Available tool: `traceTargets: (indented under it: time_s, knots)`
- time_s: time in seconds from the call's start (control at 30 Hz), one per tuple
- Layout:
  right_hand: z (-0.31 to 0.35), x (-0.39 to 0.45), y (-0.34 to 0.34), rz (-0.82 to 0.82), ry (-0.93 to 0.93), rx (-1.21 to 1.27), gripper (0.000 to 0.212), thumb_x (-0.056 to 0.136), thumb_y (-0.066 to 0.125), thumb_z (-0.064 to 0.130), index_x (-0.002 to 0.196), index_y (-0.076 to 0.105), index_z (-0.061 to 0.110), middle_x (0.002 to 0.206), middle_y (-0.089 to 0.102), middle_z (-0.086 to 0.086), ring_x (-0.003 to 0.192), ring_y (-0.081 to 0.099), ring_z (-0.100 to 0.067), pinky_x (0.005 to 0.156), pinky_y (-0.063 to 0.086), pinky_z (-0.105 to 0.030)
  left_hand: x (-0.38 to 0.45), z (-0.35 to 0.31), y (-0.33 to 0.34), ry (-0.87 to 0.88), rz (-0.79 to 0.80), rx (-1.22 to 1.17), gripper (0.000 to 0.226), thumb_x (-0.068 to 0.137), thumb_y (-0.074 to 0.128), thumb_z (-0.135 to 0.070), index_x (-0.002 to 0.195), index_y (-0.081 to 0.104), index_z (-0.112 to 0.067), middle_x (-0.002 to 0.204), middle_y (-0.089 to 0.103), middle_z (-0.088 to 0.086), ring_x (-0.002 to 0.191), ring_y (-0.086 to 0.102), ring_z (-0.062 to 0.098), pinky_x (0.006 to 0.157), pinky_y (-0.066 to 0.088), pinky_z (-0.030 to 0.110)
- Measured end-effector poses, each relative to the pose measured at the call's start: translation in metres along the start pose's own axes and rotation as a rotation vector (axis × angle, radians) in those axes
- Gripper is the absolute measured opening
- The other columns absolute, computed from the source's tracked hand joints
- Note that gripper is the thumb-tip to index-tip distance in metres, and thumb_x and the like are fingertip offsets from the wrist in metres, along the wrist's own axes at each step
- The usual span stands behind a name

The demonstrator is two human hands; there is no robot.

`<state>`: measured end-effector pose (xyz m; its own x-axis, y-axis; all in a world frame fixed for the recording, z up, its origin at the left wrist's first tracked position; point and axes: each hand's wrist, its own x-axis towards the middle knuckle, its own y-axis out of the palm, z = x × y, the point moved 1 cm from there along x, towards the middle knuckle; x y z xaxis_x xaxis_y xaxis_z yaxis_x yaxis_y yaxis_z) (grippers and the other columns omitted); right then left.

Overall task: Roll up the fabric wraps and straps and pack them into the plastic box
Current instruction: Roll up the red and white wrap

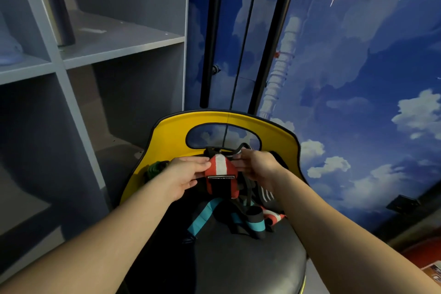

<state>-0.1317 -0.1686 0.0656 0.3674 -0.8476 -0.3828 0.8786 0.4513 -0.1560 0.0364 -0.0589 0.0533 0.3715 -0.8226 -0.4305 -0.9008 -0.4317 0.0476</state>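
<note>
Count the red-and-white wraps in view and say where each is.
2. One red-and-white wrap is held up between the left hand and right hand; another lies in the pile on the black seat. More may be buried underneath.

yellow seat back [171, 131] behind, strap pile [241, 217] below, bare seat [226, 260] nearer

The red-and-white striped woven cloth wrap [220, 169] is looking coarse and matt. The black padded seat [226, 258] is showing a smooth, faintly shiny leather-like skin, while the grey shelving unit [119, 43] is appearing matt and smooth.
</note>
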Motion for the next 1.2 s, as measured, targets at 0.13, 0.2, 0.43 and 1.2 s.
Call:
traceTargets:
  time_s: [0.13,0.2,0.43,1.2]
  knots:
    - [0.013,0.005,0.010,0.011,0.018,-0.064,0.030,0.100,0.054,0.034,0.103,0.075,0.013,0.087,0.074,0.000,0.089,0.063,-0.022,0.085,0.042,-0.036,-0.001,0.006,-0.001,0.062,-0.011,0.050,0.017,0.089,0.076,-0.017,0.099,0.073,-0.029,0.104,0.076,-0.005,0.101,0.069,0.014,0.102,0.044,0.039]
    - [0.016,0.006,0.014,-0.015,0.003,-0.113,0.017,0.091,0.069,0.030,0.089,0.072,0.013,0.075,0.068,0.000,0.076,0.059,-0.019,0.074,0.043,-0.031,-0.002,0.009,0.001,0.095,-0.003,0.080,0.020,0.089,0.076,-0.016,0.104,0.073,-0.028,0.102,0.075,-0.004,0.098,0.068,0.014,0.090,0.046,0.034]
    - [0.007,0.004,0.013,0.034,-0.041,-0.114,0.019,0.085,0.079,0.018,0.101,0.076,0.009,0.098,0.077,-0.009,0.078,0.073,-0.015,0.057,0.053,-0.021,-0.006,0.020,0.005,0.140,0.014,0.153,0.022,0.088,0.077,-0.013,0.109,0.073,-0.016,0.104,0.075,0.004,0.085,0.067,0.014,0.054,0.047,0.012]
    - [-0.007,-0.006,0.019,0.077,-0.420,-0.850,0.018,0.086,0.075,0.016,0.104,0.077,0.018,0.095,0.074,0.004,0.093,0.069,-0.012,0.087,0.057,-0.032,0.063,0.002,0.012,-0.023,-0.096,0.565,0.081,0.067,0.087,-0.057,0.130,0.064,-0.012,0.128,0.065,0.010,0.113,0.058,0.028,0.090,0.050,0.038]
